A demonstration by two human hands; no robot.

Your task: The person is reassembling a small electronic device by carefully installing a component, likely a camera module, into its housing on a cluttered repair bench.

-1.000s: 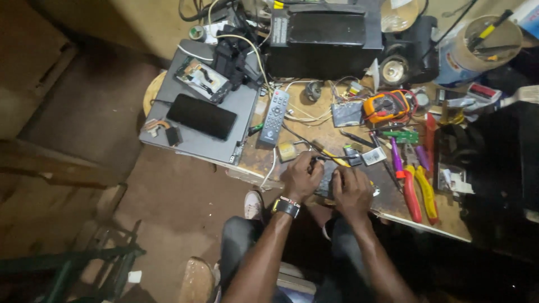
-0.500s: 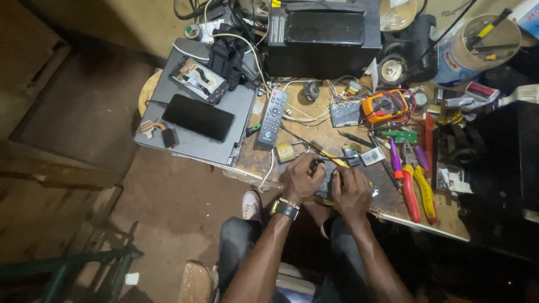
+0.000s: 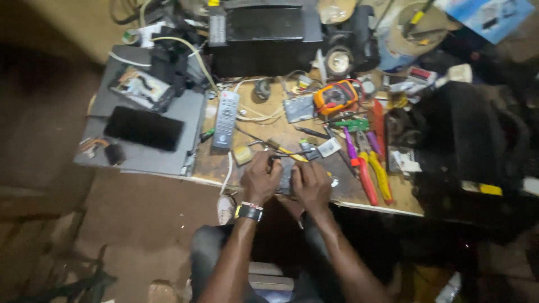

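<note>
Both hands, left hand [image 3: 260, 180] and right hand [image 3: 310, 184], pinch a small dark device [image 3: 285, 175] near the crowded workbench [image 3: 387, 203] edge.

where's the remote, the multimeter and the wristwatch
remote [image 3: 224, 120], head view, middle of its button face
multimeter [image 3: 335, 97], head view, its dial
wristwatch [image 3: 249, 211], head view, band on the left wrist

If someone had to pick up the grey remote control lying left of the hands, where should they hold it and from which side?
Probably across the middle of the remote control, thumb and fingers on its two long edges, coming from above. It lies flat, long and narrow, buttons up, on the wooden table. A white cable lies along its right edge, so the left edge gives freer entry.
</note>
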